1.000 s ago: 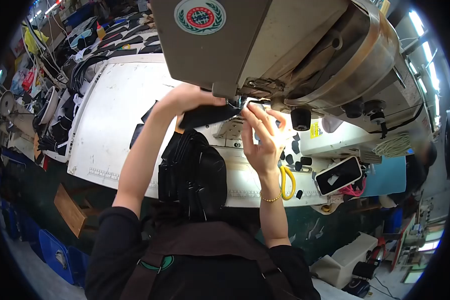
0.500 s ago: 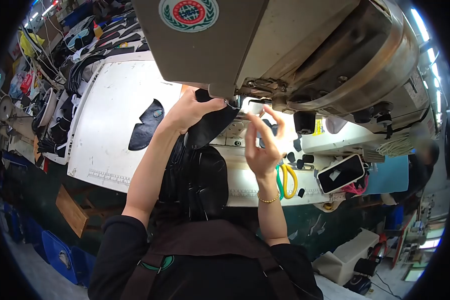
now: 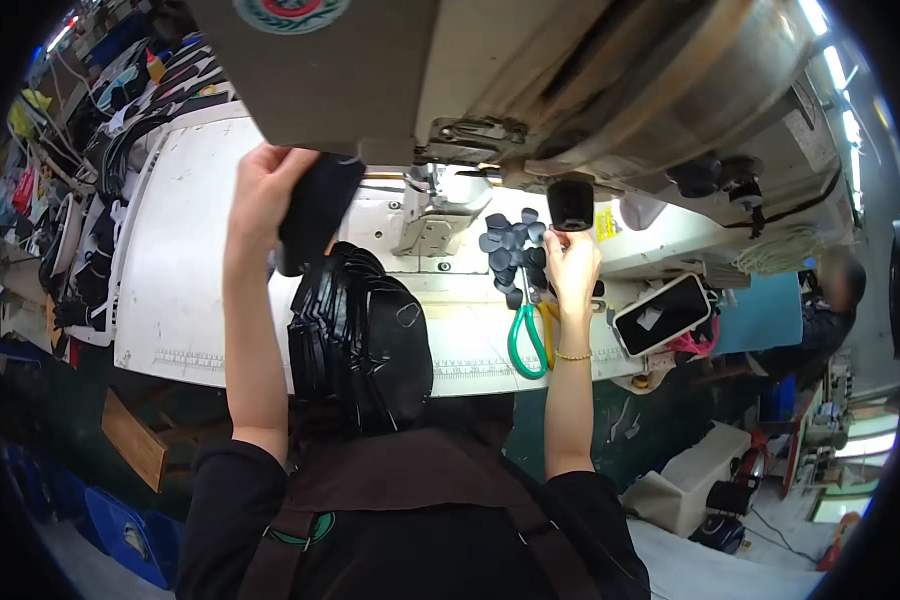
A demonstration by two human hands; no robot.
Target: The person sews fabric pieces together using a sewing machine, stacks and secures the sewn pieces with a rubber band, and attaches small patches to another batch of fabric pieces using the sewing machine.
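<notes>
My left hand (image 3: 258, 205) is closed on a black leather piece (image 3: 320, 208), lifted over the white table left of the sewing machine's needle area (image 3: 435, 195). My right hand (image 3: 573, 270) is under the machine's black knob (image 3: 571, 205), with its fingers drawn together beside a pile of small black pieces (image 3: 510, 240). Whatever its fingertips may hold is hidden. Scissors (image 3: 527, 342) with green and yellow handles lie just left of my right wrist. A stack of black leather pieces (image 3: 380, 335) rests at the table's front edge, below my left hand.
The sewing machine head (image 3: 340, 80) overhangs the white table (image 3: 185, 260). A phone (image 3: 663, 315) and a blue mat (image 3: 760, 312) lie at the right. Another person (image 3: 835, 300) sits beyond the mat. Piled black strips (image 3: 185, 75) fill the far left.
My left hand has moved left with the leather piece, away from the needle. My right hand has drawn its fingers together and moved right and down. The loose leather piece on the table is out of sight.
</notes>
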